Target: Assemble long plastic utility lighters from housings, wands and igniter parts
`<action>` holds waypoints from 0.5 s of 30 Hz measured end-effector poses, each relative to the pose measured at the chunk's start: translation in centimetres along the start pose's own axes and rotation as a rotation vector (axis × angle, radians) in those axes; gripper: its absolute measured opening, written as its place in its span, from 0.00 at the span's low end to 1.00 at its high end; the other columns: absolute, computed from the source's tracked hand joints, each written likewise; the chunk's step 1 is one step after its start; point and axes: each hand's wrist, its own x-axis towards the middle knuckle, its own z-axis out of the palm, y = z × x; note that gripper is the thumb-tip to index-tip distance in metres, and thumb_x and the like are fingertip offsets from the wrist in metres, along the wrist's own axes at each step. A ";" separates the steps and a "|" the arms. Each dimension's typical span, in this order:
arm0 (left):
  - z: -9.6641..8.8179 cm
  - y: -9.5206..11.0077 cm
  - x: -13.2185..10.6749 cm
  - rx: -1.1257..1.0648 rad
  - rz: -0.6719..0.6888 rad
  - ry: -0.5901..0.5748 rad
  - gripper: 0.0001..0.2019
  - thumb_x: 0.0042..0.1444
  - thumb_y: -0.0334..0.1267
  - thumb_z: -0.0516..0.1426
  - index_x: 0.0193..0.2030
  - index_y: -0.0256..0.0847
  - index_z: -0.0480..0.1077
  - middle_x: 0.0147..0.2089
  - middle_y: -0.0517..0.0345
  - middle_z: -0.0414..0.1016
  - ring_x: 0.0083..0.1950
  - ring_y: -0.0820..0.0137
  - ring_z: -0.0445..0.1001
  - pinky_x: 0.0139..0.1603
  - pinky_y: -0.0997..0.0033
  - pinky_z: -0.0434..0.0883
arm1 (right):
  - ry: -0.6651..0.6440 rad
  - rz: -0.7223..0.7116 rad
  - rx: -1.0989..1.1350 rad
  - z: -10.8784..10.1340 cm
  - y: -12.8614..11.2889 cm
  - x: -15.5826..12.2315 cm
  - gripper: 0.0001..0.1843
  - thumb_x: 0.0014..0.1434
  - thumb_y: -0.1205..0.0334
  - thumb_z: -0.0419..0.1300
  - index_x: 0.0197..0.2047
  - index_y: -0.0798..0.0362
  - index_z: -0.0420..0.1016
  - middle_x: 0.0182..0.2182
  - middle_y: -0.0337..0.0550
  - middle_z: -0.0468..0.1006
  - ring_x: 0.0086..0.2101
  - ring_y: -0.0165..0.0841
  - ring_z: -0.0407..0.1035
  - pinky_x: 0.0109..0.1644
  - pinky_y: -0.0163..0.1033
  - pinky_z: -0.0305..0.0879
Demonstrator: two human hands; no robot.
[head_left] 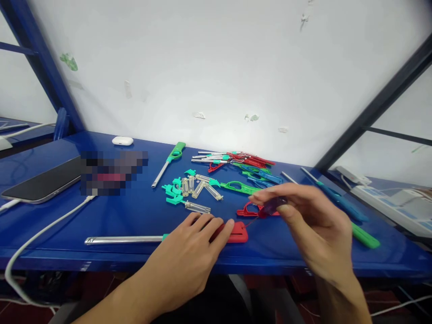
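My left hand [195,249] lies over a long-nosed lighter with a red handle [240,232], holding it against the table. The lighter's silver tube [123,240] points left, and its middle is hidden under my fingers. Between the thumb and fingers of my right hand [313,225] is a small dark purple and red piece [272,206]. A thin line runs from that piece to the end of the red handle; I cannot make out what it is. Behind my right fingertips lies a red handle shell [248,210].
Clear fuel tanks [198,189] and turquoise plastic parts [173,192] lie mid-table. Behind them are metal tubes with red parts [249,158] and a green lighter [175,153]. A blue lighter [347,204] lies right; a phone [43,180] and white earbud case [123,141] left.
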 end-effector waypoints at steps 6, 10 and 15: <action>0.0 -0.1 0.1 0.008 0.000 0.011 0.31 0.63 0.23 0.50 0.74 0.32 0.59 0.64 0.44 0.75 0.62 0.49 0.74 0.62 0.47 0.68 | 0.116 -0.063 -0.149 0.3 0.4 0.5 0.13 0.68 0.70 0.65 0.49 0.41 0.86 0.41 0.39 0.84 0.43 0.37 0.78 0.45 0.41 0.77; 0.1 -0.2 0.1 0.005 -0.003 0.007 0.31 0.63 0.23 0.50 0.74 0.32 0.59 0.63 0.44 0.75 0.62 0.48 0.74 0.62 0.48 0.68 | -0.035 -0.069 -0.121 -0.3 0.1 0.5 0.20 0.73 0.71 0.59 0.56 0.38 0.84 0.44 0.39 0.84 0.44 0.35 0.77 0.46 0.42 0.75; 0.1 -0.1 0.0 0.010 -0.004 0.011 0.31 0.63 0.24 0.50 0.74 0.32 0.59 0.63 0.44 0.75 0.62 0.48 0.74 0.62 0.47 0.68 | 0.083 -0.104 -0.086 0.6 0.2 0.5 0.16 0.61 0.71 0.73 0.47 0.40 0.86 0.35 0.37 0.81 0.35 0.33 0.71 0.36 0.39 0.70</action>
